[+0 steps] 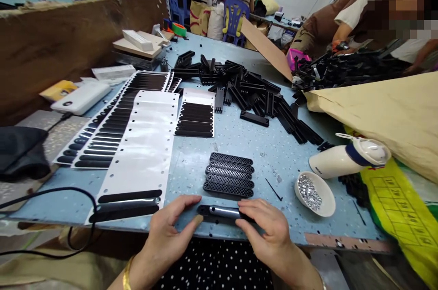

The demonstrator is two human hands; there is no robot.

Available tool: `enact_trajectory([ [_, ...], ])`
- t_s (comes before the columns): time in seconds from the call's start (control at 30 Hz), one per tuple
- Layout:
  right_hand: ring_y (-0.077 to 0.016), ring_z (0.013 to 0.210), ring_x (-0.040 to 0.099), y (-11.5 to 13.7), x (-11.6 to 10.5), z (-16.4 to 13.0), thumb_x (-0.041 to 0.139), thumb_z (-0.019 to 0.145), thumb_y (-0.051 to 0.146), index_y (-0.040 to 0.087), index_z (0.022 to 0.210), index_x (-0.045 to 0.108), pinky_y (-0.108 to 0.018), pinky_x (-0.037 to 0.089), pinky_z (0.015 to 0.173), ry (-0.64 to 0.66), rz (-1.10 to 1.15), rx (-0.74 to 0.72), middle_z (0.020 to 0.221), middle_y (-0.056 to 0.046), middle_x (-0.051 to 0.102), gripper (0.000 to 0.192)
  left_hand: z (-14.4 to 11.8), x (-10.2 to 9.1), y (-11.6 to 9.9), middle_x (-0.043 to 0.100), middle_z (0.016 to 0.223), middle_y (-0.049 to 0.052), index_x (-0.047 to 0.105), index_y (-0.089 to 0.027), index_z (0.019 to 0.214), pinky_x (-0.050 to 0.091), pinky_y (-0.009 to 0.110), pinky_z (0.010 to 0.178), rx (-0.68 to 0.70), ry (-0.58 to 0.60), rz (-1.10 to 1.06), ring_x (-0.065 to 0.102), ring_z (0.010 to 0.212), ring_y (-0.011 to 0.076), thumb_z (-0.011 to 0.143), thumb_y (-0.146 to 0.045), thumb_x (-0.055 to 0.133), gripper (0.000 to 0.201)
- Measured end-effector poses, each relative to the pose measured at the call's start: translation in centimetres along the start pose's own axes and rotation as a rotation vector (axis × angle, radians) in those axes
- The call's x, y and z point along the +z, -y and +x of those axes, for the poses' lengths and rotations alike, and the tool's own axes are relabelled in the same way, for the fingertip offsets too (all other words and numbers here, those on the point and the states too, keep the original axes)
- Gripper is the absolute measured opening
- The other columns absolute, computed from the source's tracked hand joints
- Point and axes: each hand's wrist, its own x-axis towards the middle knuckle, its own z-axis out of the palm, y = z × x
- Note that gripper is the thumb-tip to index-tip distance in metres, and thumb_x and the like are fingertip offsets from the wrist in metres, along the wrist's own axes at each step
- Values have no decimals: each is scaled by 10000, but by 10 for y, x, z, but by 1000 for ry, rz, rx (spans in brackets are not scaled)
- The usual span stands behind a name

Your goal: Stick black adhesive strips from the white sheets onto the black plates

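At the table's front edge lies a slim black bar (205,210) with rounded ends and a shiny grey strip along its top. My right hand (270,228) pinches its right end between thumb and fingers. Around the left end, my left hand (174,228) has thumb and fingers apart, the tips close to the bar; whether they touch it I cannot tell. Just beyond the hands, several black bars with a mesh pattern (229,173) lie side by side. A white backing sheet (137,153) with black adhesive strips (126,210) is to the left.
A white bowl (328,199) of small shiny metal parts and a lying white bottle (331,162) are at right. Black plastic parts (239,85) are heaped farther back. More strip sheets (102,144) and a cable (82,189) lie left. Another person's arm (345,30) is at far right.
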Motion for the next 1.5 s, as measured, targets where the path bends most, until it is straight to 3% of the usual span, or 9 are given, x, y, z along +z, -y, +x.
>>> enact_trajectory([
  [0.4,-250,823,701,-2,9,6,659,836,152,197,986,720,-433,595,744,112,-22,-16,938,-99,747,168,-2,0,2,786,882,33,756,-242,920,604,345,765,-76,-2,-59,740,799,226,765,-247,686,170],
  [0.83,-243,811,686,0,14,9,641,843,126,186,975,695,-431,570,736,150,-38,-23,939,-96,740,155,-2,0,4,784,888,36,744,-231,938,603,320,752,-32,6,-11,741,793,213,787,-234,673,167],
  [1.5,-226,752,659,10,20,12,627,838,84,150,923,715,-405,506,698,87,-25,-26,885,-84,737,138,-3,0,8,775,928,20,711,-236,1007,619,308,761,130,-5,15,739,825,177,835,-189,649,189],
])
